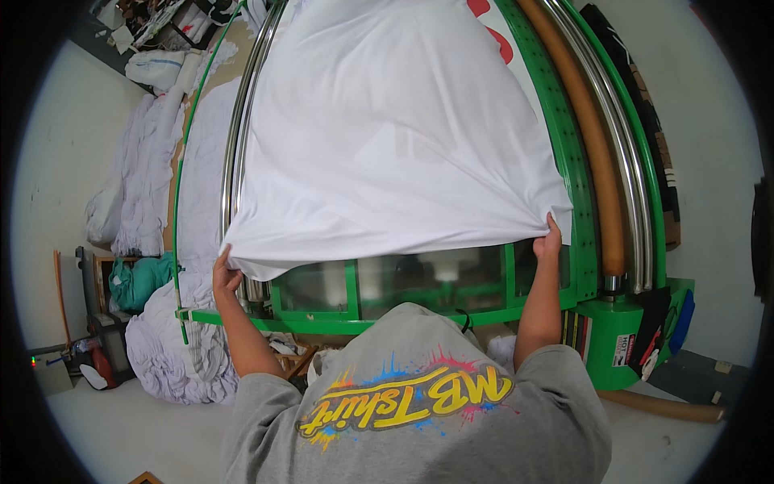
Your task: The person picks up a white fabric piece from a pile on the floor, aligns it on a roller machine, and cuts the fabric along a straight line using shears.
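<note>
A large sheet of white fabric (387, 139) lies spread over the bed of a green-framed roller machine (571, 230). My left hand (225, 275) pinches its near left corner at the machine's left side. At the near right corner, my right hand (549, 241) grips the cloth, with folds fanning out from the fingers. Between both hands the near edge runs almost straight, sagging a little at the left. Faint darker shapes show through the cloth. Beyond its far right side, part of a white surface with red printed shapes (499, 45) is visible.
Steel rollers (242, 121) flank the bed at left; a brown roller (595, 163) and more steel rollers (635, 169) run along the right. Clear panels (429, 281) sit in the near frame. White cloth heaps (181, 351) and a thin green rod (181, 181) stand left.
</note>
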The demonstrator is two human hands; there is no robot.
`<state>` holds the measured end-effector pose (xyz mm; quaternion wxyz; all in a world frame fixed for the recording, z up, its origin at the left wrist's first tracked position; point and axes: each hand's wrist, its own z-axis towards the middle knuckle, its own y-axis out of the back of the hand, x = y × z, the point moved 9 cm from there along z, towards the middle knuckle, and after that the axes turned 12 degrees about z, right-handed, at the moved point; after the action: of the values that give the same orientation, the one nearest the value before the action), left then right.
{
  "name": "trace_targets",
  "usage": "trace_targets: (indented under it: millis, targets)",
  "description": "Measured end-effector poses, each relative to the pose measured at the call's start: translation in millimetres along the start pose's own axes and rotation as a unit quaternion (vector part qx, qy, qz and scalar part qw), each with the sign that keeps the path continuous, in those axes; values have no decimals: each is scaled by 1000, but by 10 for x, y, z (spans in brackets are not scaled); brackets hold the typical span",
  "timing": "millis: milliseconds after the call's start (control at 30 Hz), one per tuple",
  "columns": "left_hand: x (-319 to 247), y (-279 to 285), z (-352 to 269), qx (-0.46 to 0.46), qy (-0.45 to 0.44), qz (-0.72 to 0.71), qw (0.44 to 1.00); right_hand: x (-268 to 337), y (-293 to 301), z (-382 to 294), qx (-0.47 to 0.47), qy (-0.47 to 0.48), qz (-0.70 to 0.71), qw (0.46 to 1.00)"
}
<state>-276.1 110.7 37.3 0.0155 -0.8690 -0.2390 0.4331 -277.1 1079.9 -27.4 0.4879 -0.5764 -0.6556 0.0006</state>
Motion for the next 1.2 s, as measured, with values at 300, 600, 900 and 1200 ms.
trace_targets:
  millis: [300, 600, 900, 1200]
  targets:
    - [37, 45, 15, 33, -98, -153, 983, 103, -77, -81, 27, 12, 83, 996]
    - [424, -203, 83, 11, 52, -102, 993, 312, -320, -102, 82, -71, 56, 993]
    - [-5, 102, -3, 23, -148, -157, 976, 1202, -72, -354, 22, 136, 231, 963]
    - [471, 630, 275, -126, -37, -69, 989, 1087, 1032, -140, -134, 176, 5, 975]
